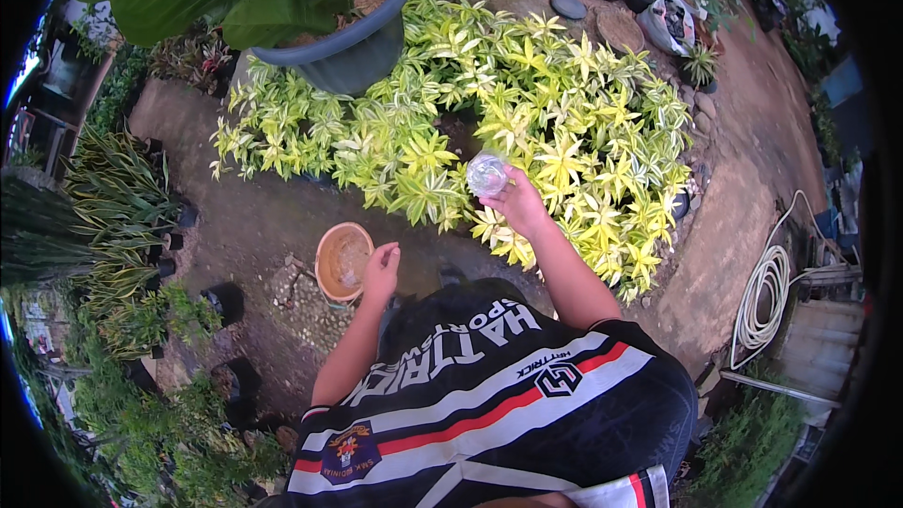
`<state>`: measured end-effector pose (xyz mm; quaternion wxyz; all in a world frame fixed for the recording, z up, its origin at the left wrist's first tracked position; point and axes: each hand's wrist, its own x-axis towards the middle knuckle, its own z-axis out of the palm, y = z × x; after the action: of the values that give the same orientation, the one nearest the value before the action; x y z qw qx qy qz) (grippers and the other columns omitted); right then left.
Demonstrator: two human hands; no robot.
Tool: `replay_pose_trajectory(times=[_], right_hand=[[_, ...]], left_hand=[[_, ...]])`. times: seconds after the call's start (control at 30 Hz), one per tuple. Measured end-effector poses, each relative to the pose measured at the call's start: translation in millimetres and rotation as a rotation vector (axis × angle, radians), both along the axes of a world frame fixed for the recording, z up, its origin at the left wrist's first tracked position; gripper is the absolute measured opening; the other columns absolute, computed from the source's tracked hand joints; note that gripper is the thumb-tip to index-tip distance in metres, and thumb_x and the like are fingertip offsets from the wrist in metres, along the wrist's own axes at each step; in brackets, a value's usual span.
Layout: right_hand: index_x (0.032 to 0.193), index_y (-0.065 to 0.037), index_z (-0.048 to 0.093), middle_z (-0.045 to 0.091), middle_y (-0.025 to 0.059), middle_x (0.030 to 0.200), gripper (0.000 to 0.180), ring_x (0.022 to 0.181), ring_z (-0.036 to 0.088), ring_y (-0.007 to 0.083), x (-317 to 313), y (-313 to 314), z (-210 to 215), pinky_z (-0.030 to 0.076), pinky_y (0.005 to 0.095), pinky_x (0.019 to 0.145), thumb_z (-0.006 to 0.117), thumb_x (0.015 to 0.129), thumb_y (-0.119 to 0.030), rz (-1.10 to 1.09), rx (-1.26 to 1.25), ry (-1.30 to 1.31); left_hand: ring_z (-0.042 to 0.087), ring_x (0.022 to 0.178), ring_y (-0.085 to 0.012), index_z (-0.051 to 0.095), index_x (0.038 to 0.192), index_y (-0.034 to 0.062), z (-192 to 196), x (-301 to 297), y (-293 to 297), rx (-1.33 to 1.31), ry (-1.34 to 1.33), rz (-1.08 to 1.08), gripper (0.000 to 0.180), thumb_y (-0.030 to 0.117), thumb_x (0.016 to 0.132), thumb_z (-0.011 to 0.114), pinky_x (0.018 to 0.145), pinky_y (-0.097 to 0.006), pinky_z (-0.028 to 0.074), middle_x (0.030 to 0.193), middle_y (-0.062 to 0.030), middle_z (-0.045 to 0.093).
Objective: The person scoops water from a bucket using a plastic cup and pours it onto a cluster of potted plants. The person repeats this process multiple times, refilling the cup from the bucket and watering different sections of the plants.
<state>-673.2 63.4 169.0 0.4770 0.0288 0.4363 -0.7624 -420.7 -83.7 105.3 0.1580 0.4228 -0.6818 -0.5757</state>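
Observation:
My right hand (515, 201) is closed around a clear plastic cup (486, 175), out over the yellow-green leafy plants (564, 132). Light glints on the cup, and I cannot make out what is in it. My left hand (380, 271) is lower and to the left, its fingers curled together beside a round terracotta-coloured bowl (331, 256). Whether it touches the rim or pinches something small is not visible. A little pale, shiny matter shows at the bottom of the bowl.
A large dark pot (362, 61) with a broad-leaved plant rises from the bed at upper left. Potted spiky plants (127, 198) line the left side. A coiled pale hose (764, 296) hangs at right. A pebbled patch (315, 315) lies below the bowl.

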Motion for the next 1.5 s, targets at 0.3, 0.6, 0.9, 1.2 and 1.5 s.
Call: replay_pose_trajectory(times=[0.3, 0.6, 0.9, 1.2, 1.5], right_hand=[[0.124, -0.009, 0.031, 0.04, 0.0147, 0.114, 0.063, 0.104, 0.043, 0.0308, -54, 37, 2, 0.038, 0.0433, 0.088, 0.056, 0.075, -0.041, -0.245, 0.237, 0.135], [0.127, -0.014, 0.033, 0.039, 0.0119, 0.121, 0.072, 0.104, 0.04, 0.0257, -100, 60, -16, 0.032, 0.0373, 0.085, 0.057, 0.07, -0.05, -0.349, 0.529, 0.191], [0.123, -0.007, 0.038, 0.039, 0.013, 0.123, 0.072, 0.102, 0.042, 0.0308, -138, 70, -29, 0.033, 0.0412, 0.086, 0.062, 0.067, -0.046, -0.386, 0.707, 0.182], [0.128, -0.001, 0.03, 0.031, 0.0173, 0.13, 0.083, 0.11, 0.038, 0.0369, -145, 70, -24, 0.031, 0.0458, 0.091, 0.064, 0.066, -0.045, -0.41, 0.768, 0.208], [0.129, 0.002, 0.028, 0.027, 0.0182, 0.134, 0.085, 0.117, 0.032, 0.0389, -136, 62, -2, 0.029, 0.049, 0.094, 0.065, 0.067, -0.042, -0.377, 0.746, 0.222]], left_hand=[[0.061, 0.078, -0.0274, 0.06, 0.092, 0.0018, -121, 190, 45, 0.057, -0.702, -0.016, 0.03, 0.028, 0.081, 0.052, 0.069, -0.036, 0.046, 0.079, -0.0181, 0.062], [0.058, 0.081, -0.0359, 0.062, 0.083, 0.0013, -122, 189, 48, -0.001, -0.786, -0.047, 0.032, 0.027, 0.075, 0.045, 0.071, -0.04, 0.044, 0.08, -0.0226, 0.06], [0.058, 0.077, -0.0351, 0.062, 0.084, 0.0019, -137, 194, 52, 0.045, -0.719, -0.011, 0.034, 0.031, 0.076, 0.046, 0.071, -0.04, 0.044, 0.079, -0.0209, 0.06], [0.057, 0.08, -0.034, 0.062, 0.084, 0.0027, -155, 216, 54, -0.092, -0.75, -0.181, 0.034, 0.032, 0.077, 0.045, 0.073, -0.039, 0.043, 0.082, -0.0195, 0.06], [0.059, 0.081, -0.0308, 0.063, 0.085, 0.0025, -126, 200, 62, 0.023, -0.718, 0.004, 0.034, 0.033, 0.076, 0.05, 0.072, -0.038, 0.044, 0.081, -0.0181, 0.062]])
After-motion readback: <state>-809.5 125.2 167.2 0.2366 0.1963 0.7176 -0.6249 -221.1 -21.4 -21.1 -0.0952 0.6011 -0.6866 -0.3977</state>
